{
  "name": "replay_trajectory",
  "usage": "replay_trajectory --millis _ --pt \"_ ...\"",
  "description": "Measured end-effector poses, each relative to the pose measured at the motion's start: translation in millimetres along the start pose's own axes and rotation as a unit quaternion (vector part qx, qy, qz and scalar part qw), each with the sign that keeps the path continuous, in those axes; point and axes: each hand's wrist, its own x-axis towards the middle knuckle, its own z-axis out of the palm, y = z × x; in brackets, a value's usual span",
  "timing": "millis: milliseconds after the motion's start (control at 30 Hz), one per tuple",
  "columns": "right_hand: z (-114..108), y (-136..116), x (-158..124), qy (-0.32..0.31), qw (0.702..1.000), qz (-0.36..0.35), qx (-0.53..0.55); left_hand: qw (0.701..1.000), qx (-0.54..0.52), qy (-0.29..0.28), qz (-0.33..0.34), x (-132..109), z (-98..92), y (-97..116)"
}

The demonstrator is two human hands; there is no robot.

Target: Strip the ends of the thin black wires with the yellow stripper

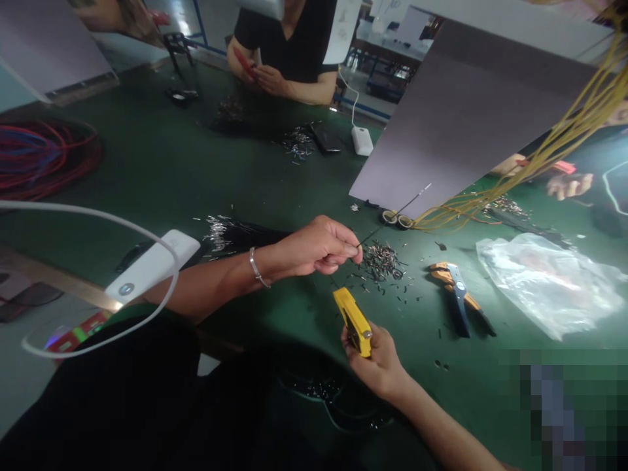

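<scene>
Head view: left hand (318, 247) pinches a wire (369, 235); right hand (377, 361) grips a yellow tool (354, 322) (metal terminals (380, 261) nearby).

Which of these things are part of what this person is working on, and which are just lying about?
In use:
Left hand pinching a thin black wire
Right hand gripping a small yellow hand tool
Heap of small dark metal terminals

Lying about:
Orange-and-black pliers
Crumpled clear plastic bag
Coil of red and blue wire
</scene>
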Motion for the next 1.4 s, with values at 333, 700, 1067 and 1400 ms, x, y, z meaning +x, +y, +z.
replay_trajectory --millis 333,700,1067,1400 --pt "2.5 -2.2 3.7 -0.04 0.958 0.109 0.262 1.0 -0.006 0.006 -0.007 5.7 -1.4 -6.8" --pt "1.8 4.2 0.9 -0.099 0.934 0.13 0.318 0.999 -0.009 0.033 0.005 9.2 -2.9 -6.8" --pt "-0.1 -7.4 9.4 -0.039 0.925 0.138 0.351 0.998 -0.015 0.051 0.016 9.2 -1.9 -7.6" --pt "-3.0 1.7 13.4 -0.046 0.917 0.131 0.375 0.997 0.001 0.063 0.035 15.0 -9.3 -12.6"
